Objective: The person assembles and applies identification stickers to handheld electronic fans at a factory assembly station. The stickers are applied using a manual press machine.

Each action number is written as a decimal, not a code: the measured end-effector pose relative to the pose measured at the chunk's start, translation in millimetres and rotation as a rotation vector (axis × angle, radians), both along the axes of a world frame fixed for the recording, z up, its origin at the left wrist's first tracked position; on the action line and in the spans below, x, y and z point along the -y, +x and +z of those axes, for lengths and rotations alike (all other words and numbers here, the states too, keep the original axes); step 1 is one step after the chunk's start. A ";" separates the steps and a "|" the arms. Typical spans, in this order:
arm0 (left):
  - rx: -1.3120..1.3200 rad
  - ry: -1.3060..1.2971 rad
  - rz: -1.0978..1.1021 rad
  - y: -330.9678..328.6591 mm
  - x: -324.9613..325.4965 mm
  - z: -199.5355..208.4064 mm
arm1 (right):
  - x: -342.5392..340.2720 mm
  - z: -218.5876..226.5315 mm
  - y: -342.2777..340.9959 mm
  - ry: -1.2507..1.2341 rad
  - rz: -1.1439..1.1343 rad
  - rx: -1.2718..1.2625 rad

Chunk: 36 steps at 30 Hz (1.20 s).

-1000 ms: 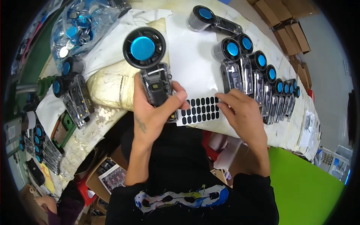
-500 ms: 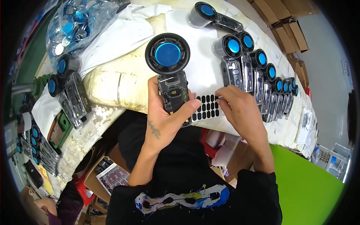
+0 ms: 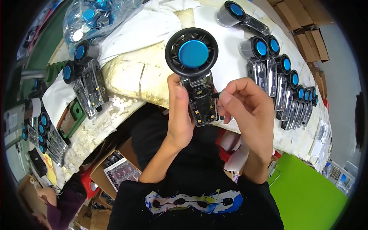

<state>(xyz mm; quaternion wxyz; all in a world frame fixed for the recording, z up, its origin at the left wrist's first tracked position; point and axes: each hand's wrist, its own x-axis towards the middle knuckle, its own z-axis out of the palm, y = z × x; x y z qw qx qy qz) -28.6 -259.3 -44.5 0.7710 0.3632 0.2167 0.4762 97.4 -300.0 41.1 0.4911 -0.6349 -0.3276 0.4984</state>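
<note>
Handheld fan [image 3: 194, 73] sits upright at the centre of my view, lifted above the white-covered table [image 3: 153, 27] — a black round head with a blue hub on top, and a clear handle below that shows its inner parts. My left hand [image 3: 180, 119] wraps the handle from the left side, fingers closed around it and the thumb lying flat along its left edge, so this hand is holding the fan. My right hand [image 3: 247, 105] comes in from the right, just beside the handle. Its thumb and forefinger are pinched narrowly together on a small dark piece [image 3: 215, 94] that touches the handle's right edge, level with the dark patch inside the clear casing. I cannot tell what that piece is; it is too small.

To the right, on the table, a row of finished fans [image 3: 283, 84] lies side by side, blue hubs up, stretching toward the far edge. One more fan [image 3: 239, 15] lies alone at the top. To the left, a few fans [image 3: 86, 82] rest on the cloth near some scattered white dots [image 3: 120, 103]. A clear plastic bag [image 3: 92, 17] at the upper left holds blue and silver round discs. Cardboard boxes [image 3: 306, 27] sit at the upper right — I cannot see what they contain.
</note>
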 end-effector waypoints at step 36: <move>-0.218 0.126 0.191 -3.1 5.3 18.1 | -10.5 -2.1 -28.9 0.181 -0.012 0.359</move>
